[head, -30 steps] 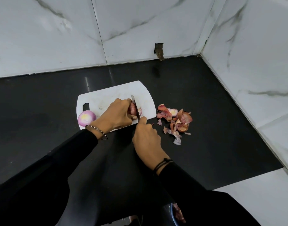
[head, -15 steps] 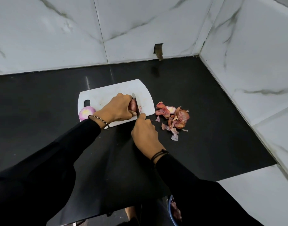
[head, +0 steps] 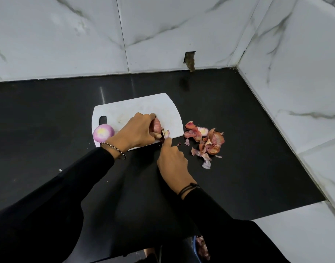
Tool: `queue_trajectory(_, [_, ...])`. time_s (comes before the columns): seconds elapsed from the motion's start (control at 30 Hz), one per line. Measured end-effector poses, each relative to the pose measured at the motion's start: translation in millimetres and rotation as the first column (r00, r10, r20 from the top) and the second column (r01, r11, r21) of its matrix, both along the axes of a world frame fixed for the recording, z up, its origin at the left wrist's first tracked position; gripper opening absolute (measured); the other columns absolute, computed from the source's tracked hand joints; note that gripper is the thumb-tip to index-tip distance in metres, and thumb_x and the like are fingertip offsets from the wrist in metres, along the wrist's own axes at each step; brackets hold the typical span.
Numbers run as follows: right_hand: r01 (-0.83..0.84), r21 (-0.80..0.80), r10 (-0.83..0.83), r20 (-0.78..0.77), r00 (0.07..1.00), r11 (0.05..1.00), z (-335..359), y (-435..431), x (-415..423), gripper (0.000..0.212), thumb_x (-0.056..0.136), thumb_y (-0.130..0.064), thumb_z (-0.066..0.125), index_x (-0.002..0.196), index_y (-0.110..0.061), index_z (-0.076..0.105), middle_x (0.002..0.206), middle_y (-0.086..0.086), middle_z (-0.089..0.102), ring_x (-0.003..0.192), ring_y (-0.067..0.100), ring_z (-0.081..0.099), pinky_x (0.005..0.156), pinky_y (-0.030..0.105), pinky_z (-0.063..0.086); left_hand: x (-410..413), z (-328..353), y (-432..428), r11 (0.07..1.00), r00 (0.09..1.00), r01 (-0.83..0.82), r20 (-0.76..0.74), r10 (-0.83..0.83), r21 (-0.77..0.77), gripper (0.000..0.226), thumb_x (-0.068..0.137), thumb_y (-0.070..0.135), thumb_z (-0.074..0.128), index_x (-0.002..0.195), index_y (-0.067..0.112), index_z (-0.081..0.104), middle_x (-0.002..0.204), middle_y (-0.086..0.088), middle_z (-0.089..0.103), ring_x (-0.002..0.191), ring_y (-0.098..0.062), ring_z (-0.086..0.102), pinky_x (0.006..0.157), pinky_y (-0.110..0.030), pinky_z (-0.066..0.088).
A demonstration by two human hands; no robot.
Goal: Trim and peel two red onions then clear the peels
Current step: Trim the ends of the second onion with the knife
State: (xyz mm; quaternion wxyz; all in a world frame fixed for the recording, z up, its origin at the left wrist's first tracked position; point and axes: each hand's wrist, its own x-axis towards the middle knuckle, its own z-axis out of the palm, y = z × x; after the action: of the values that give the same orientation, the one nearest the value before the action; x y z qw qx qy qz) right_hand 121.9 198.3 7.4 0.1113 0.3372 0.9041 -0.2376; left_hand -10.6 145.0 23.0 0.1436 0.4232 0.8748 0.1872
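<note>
Red onion (head: 156,127), its skin partly on, sits mid-frame on the white cutting board (head: 143,104), with the fingers (head: 144,118) of the left hand (head: 136,132) curled round it. The right hand (head: 172,160) grips a knife (head: 162,135), its blade at the onion's right end. A peeled onion (head: 103,132) rests at the board's left edge. The peels (head: 205,141) lie right of the board on the black counter (head: 248,158).

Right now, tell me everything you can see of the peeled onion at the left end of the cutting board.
The peeled onion is round, pale purple with a yellowish-white patch on top where it looks trimmed. No dry skin shows. It sits at the near left corner of the white cutting board, just below the handle slot. Nothing holds it; the left wrist passes close on its right.
</note>
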Motion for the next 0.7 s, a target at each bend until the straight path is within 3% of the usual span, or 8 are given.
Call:
queue_trajectory(0.2, [0.028, -0.114, -0.031, -0.022, 0.999, 0.993, 6, 12, -7, 0.045, 0.101, -0.011, 0.041, 0.143, -0.005, 0.03, 0.133, 0.024, 0.049, 0.123, 0.045, 0.05, 0.095, 0.05, 0.042, 5, -14, -20, 0.989, 0.997, -0.057, 0.059, 0.05, 0.137, 0.048, 0.079, 0.033, 0.081, 0.113, 0.01, 0.058, 0.095, -0.009, 0.07, 0.084, -0.027, 0.063, 0.073, -0.037, 0.05])
queue_trajectory(0.4, [0.059, -0.18, -0.071, -0.06, 0.996, 0.982, -2, 18, 7, 0.028, 0.106, -0.025, 0.033, 0.126, -0.005, 0.039, 0.127, 0.027, 0.05, 0.112, 0.046, 0.054, 0.097, 0.052, 0.046, 7, -26, -42, 0.963, 0.978, -0.172, 0.15, 0.143, 0.205, 0.062, 0.08, 0.036, 0.082, 0.131, 0.018, 0.052, 0.117, -0.003, 0.068, 0.104, -0.023, 0.064, 0.094, -0.036, 0.052])
queue_trajectory(0.53, [0.07, -0.194, -0.086, -0.076, 0.993, 0.978, -3, 18, 10, 0.028, 0.107, -0.032, 0.03, 0.118, -0.008, 0.04, 0.122, 0.025, 0.051, 0.104, 0.044, 0.059, 0.091, 0.054, 0.051, 7, -27, -50, 0.953, 0.956, -0.23, 0.232, 0.182, 0.199, 0.07, 0.075, 0.036, 0.087, 0.131, 0.02, 0.048, 0.123, 0.0, 0.065, 0.106, -0.016, 0.061, 0.092, -0.024, 0.046])
queue_trajectory(0.7, [0.105, -0.139, -0.125, -0.14, 0.982, 0.985, -11, 15, 21, 0.023, 0.107, -0.029, 0.032, 0.109, -0.008, 0.04, 0.11, 0.024, 0.058, 0.097, 0.044, 0.06, 0.077, 0.045, 0.047, 8, -27, -53, 0.966, 0.971, -0.186, 0.186, 0.152, 0.182, 0.072, 0.074, 0.034, 0.087, 0.132, 0.018, 0.048, 0.128, -0.003, 0.064, 0.112, -0.02, 0.061, 0.093, -0.025, 0.046])
